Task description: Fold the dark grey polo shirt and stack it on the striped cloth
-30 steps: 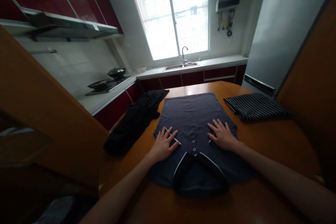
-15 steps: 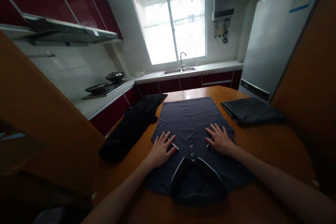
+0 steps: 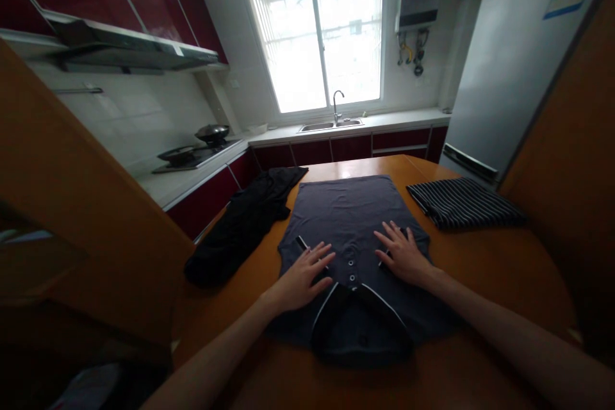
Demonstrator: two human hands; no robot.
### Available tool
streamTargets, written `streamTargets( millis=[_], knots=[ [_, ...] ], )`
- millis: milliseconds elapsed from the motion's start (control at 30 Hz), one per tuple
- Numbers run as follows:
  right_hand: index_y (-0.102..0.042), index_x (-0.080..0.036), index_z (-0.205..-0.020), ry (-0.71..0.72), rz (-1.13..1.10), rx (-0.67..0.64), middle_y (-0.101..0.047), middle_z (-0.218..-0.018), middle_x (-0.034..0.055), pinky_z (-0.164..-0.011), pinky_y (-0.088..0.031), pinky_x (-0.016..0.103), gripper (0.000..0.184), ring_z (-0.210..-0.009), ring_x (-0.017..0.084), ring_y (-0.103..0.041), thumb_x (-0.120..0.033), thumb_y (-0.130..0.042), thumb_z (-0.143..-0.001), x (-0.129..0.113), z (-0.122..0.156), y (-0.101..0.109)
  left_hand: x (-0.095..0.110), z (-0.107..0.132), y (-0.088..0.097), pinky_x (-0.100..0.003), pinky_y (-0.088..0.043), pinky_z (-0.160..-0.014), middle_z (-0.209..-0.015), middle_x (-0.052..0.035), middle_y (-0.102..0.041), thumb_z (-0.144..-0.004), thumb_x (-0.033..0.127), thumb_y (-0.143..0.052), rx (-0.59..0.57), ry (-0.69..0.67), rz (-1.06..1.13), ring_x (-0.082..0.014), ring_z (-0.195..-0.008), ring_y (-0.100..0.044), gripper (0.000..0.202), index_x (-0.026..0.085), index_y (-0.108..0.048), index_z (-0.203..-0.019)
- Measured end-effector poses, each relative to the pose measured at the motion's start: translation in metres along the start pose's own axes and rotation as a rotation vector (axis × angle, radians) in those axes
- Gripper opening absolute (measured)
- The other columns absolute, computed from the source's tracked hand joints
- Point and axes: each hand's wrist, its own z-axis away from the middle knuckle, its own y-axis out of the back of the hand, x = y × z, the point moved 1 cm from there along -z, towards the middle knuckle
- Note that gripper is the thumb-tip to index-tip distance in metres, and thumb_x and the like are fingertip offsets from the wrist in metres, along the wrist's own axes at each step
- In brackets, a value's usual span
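Dark polo shirt (image 3: 346, 208) lay face-up mid table (image 3: 500, 269), collar toward the person. Left hand (image 3: 300, 278) and right hand (image 3: 403, 255) pressed flat on its chest either side of the buttons, fingers spread, gripping nothing; black garment (image 3: 240, 230) lay beside it on the left, striped cloth (image 3: 464, 204) on the right. Looked like the smoothing step; a fold from here would call for pinching a fabric edge

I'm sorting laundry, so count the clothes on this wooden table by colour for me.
Dark grey-blue polo shirt: 1
Black garment: 1
Black-and-white striped garment: 1
Total: 3
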Motion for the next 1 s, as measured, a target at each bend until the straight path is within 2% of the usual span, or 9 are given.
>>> streamTargets(
  millis=[100, 200, 400, 567, 633, 700, 833, 933, 1000],
  knots=[
    [-0.042, -0.021, -0.153, 0.152, -0.148, -0.021, -0.029, -0.164, 0.0132, -0.122, -0.016, 0.057, 0.057, -0.154, 0.028, -0.017, -0.044, -0.043, -0.101, -0.018, 0.013, 0.010, 0.031, 0.006, 0.006, -0.050, -0.019, -0.125, -0.166, -0.0051, -0.026, -0.102, 0.045, -0.048, -0.122, -0.170, 0.098, -0.0264, -0.154, -0.018, 0.064, 0.029, -0.027, -0.159],
    [-0.033, -0.024, -0.158, 0.301, -0.283, -0.142, -0.024, -0.166, 0.0098, -0.124, -0.016, 0.053, 0.061, -0.154, 0.024, -0.015, -0.047, -0.042, -0.102, -0.037, 0.037, 0.014, 0.050, 0.012, 0.002, -0.050, -0.017, -0.126, -0.167, -0.0069, -0.020, -0.099, 0.049, -0.052, -0.197, -0.223, 0.138, -0.0282, -0.154, -0.016, 0.074, 0.027, -0.020, -0.161],
    [-0.004, -0.022, -0.162, 0.490, -0.328, -0.366, -0.004, -0.168, 0.0105, -0.126, -0.006, 0.050, 0.085, -0.155, 0.026, -0.005, -0.045, -0.054, -0.097, -0.047, 0.098, 0.019, 0.059, 0.032, -0.011, -0.052, -0.012, -0.126, -0.168, -0.0109, -0.003, -0.097, 0.058, -0.050, -0.208, -0.246, 0.142, -0.0309, -0.155, -0.007, 0.091, 0.022, 0.002, -0.162],
    [-0.003, -0.019, -0.161, 0.537, -0.335, -0.421, -0.004, -0.167, 0.0152, -0.125, -0.004, 0.054, 0.107, -0.154, 0.032, -0.006, -0.058, -0.067, -0.085, -0.041, 0.121, 0.028, 0.060, 0.055, -0.010, -0.053, -0.009, -0.126, -0.167, -0.0133, -0.002, -0.089, 0.069, -0.056, -0.224, -0.266, 0.110, -0.0340, -0.154, -0.009, 0.107, 0.021, 0.006, -0.162],
    [-0.005, -0.020, -0.161, 0.526, -0.327, -0.413, -0.007, -0.167, 0.0152, -0.125, -0.004, 0.055, 0.111, -0.154, 0.033, -0.008, -0.056, -0.073, -0.082, -0.041, 0.125, 0.028, 0.058, 0.063, -0.010, -0.054, -0.010, -0.126, -0.167, -0.0138, -0.003, -0.085, 0.070, -0.061, -0.233, -0.240, 0.097, -0.0348, -0.154, -0.010, 0.113, 0.021, 0.006, -0.162],
    [-0.009, -0.022, -0.162, 0.509, -0.311, -0.383, -0.011, -0.167, 0.0138, -0.125, -0.005, 0.054, 0.102, -0.154, 0.032, -0.011, -0.045, -0.072, -0.085, -0.040, 0.127, 0.026, 0.056, 0.070, -0.012, -0.054, -0.012, -0.126, -0.167, -0.0137, -0.006, -0.085, 0.066, -0.065, -0.230, -0.202, 0.093, -0.0340, -0.153, -0.013, 0.114, 0.021, 0.006, -0.162],
    [-0.024, -0.023, -0.160, 0.512, -0.297, -0.297, -0.026, -0.164, 0.0123, -0.126, -0.012, 0.053, 0.077, -0.152, 0.027, -0.023, -0.028, -0.061, -0.093, -0.040, 0.131, 0.019, 0.053, 0.080, -0.018, -0.050, -0.022, -0.125, -0.167, -0.0097, -0.015, -0.092, 0.041, -0.065, -0.172, -0.159, 0.112, -0.0291, -0.153, -0.019, 0.095, 0.025, -0.005, -0.163],
    [-0.045, -0.022, -0.152, 0.500, -0.321, -0.227, -0.044, -0.156, 0.0119, -0.125, -0.019, 0.051, 0.058, -0.146, 0.026, -0.038, -0.025, -0.059, -0.095, -0.040, 0.132, 0.016, 0.051, 0.084, -0.020, -0.045, -0.027, -0.124, -0.164, -0.0060, -0.027, -0.096, 0.019, -0.053, -0.109, -0.140, 0.167, -0.0236, -0.151, -0.028, 0.074, 0.028, -0.020, -0.161],
    [-0.063, -0.021, -0.135, 0.451, -0.361, -0.176, -0.057, -0.146, 0.0115, -0.121, -0.030, 0.047, 0.040, -0.137, 0.026, -0.050, -0.024, -0.060, -0.095, -0.040, 0.132, 0.016, 0.050, 0.084, -0.019, -0.043, -0.032, -0.122, -0.159, -0.0052, -0.039, -0.095, 0.013, -0.049, -0.065, -0.097, 0.242, -0.0218, -0.146, -0.038, 0.065, 0.028, -0.034, -0.157]
  ],
)
